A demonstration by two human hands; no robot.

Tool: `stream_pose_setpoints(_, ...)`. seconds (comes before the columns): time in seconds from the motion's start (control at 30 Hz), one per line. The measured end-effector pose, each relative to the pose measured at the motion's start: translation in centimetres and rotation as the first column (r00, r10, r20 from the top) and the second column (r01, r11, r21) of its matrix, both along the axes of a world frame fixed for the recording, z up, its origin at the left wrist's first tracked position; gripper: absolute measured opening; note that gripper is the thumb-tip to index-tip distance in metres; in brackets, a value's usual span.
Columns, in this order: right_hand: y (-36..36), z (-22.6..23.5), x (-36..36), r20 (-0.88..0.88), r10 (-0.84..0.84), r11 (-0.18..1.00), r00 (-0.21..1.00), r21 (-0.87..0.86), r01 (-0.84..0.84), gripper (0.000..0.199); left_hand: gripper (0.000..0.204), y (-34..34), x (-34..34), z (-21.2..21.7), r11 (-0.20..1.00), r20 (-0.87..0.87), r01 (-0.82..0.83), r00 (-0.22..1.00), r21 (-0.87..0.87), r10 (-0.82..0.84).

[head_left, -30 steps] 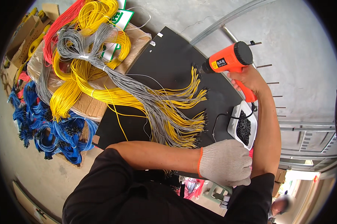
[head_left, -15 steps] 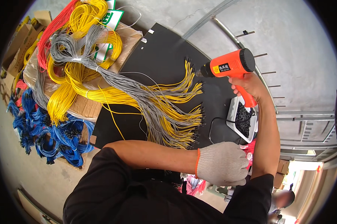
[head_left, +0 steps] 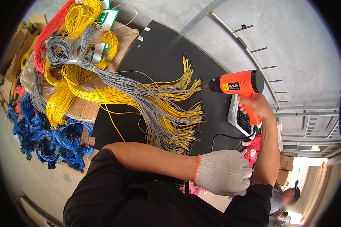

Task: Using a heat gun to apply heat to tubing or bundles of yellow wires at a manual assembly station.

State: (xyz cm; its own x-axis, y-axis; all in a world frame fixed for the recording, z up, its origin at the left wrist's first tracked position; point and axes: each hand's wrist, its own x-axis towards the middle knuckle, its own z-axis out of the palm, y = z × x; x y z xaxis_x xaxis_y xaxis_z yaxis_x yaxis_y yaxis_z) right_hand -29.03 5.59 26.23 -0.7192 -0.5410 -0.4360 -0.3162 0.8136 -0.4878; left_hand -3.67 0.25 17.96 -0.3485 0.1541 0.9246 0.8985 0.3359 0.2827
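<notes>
My right hand, bare, grips an orange and black heat gun by its handle. The nozzle faces left, close to the black-tipped ends of a large bundle of yellow and grey wires. These wires fan out over a black tabletop. Nearer to me, my left hand wears a pale knitted glove with an orange cuff. It is closed in a fist with its back toward me, and the palm side is hidden. The left forearm crosses in front of my body.
A white tray of small black pieces stands right of the wires, partly behind the right hand, with a black cord nearby. Coiled yellow wire and red wire lie at the left. Blue wire bundles sit lower. Another person is at lower right.
The heat gun has come nearer to me and slightly right, its nozzle now level with the middle wire ends. My left fist has dropped a little. The view has shifted slightly.
</notes>
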Motion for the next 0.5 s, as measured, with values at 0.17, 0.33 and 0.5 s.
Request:
stream_pose_setpoints(0.17,-1.1,-0.2,0.0,-0.01,-0.007,0.998,1.0,-0.057,0.006,0.032,0.027,-0.4,0.4,0.3,0.999,0.026,-0.02,0.999,-0.034,0.021)
stream_pose_setpoints(0.33,-3.1,-0.9,0.0,0.008,0.037,0.998,0.999,-0.044,-0.037,0.032,0.034,-0.4,0.3,0.2,0.995,-0.05,-0.076,0.996,0.058,0.079)
stream_pose_setpoints(0.5,-4.6,-1.3,0.0,-0.018,0.046,0.995,0.999,-0.093,-0.048,0.031,0.036,-0.5,0.3,0.4,0.988,-0.071,-0.093,0.992,0.121,0.102)
